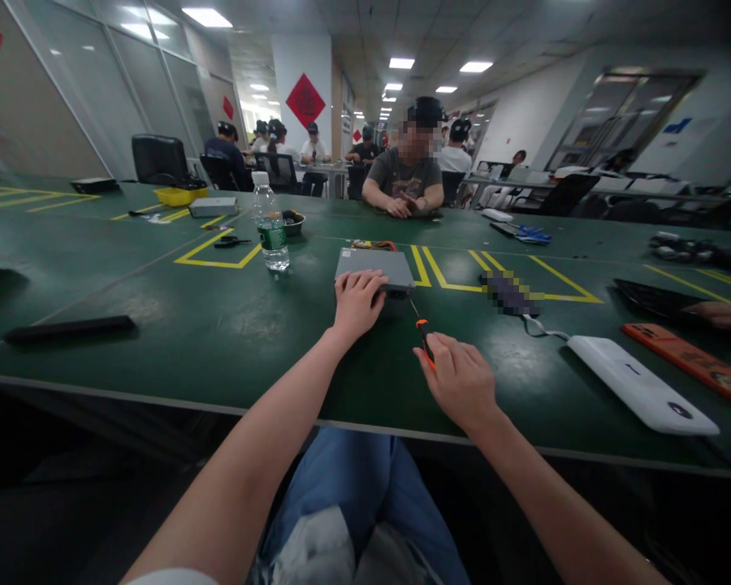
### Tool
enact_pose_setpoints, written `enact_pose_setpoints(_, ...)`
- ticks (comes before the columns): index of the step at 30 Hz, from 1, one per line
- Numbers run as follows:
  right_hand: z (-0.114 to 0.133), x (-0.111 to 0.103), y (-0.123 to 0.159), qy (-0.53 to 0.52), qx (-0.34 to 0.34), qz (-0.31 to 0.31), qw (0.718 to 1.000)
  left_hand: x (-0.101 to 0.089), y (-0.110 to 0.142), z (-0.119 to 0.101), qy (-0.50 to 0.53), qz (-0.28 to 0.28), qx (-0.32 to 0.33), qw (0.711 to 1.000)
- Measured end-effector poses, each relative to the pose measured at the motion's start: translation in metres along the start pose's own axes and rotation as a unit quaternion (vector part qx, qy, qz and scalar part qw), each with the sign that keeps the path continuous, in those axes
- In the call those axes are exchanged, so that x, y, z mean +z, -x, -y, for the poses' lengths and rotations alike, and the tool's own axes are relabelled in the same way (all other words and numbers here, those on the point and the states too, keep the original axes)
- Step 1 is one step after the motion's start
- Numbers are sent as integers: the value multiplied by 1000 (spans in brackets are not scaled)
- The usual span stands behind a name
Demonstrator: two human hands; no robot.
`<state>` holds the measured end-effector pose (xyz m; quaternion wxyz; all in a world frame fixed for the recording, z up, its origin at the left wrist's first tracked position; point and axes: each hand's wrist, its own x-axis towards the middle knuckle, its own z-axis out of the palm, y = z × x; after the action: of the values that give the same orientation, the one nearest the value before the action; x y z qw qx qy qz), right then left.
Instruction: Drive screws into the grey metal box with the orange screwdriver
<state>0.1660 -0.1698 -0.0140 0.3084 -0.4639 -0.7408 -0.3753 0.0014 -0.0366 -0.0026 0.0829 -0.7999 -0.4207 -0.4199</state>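
Note:
A grey metal power supply unit (374,264) lies on the green table in front of me, its coloured wires (373,245) bunched at the far side. My left hand (359,302) grips its near left part, fingers over the top and thumb by the front edge. In my right hand (460,378) is a screwdriver (425,333) with an orange and black handle. Its thin shaft slants up and left, with the tip at the box's front right corner. Whether the tip sits in a screw is too small to tell.
A water bottle (272,227) and a small bowl (293,223) stand behind to the left. A black bar (70,328) lies at left. On the right are a white power bank (639,382), a cabled phone (510,292) and an orange phone case (688,357). A person (405,175) sits opposite.

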Motion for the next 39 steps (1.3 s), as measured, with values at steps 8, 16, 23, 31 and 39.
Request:
enact_pose_setpoints(8,3,-6,-2,12,50,-10,999,0,0,0,-7,-2,6,1000)
enact_pose_setpoints(16,2,-1,-1,-20,-28,-8,999,-1,0,0,-9,15,0,1000)
enact_pose_setpoints(23,4,-4,-2,-18,2,20,1000,-1,0,-1,-14,11,-5,1000)
enact_pose_setpoints(31,1,-4,-2,41,32,0,999,-1,0,-1,-17,13,-2,1000)
enact_pose_setpoints(39,5,-2,-4,32,-12,-11,999,-2,1,-2,-20,18,-2,1000)
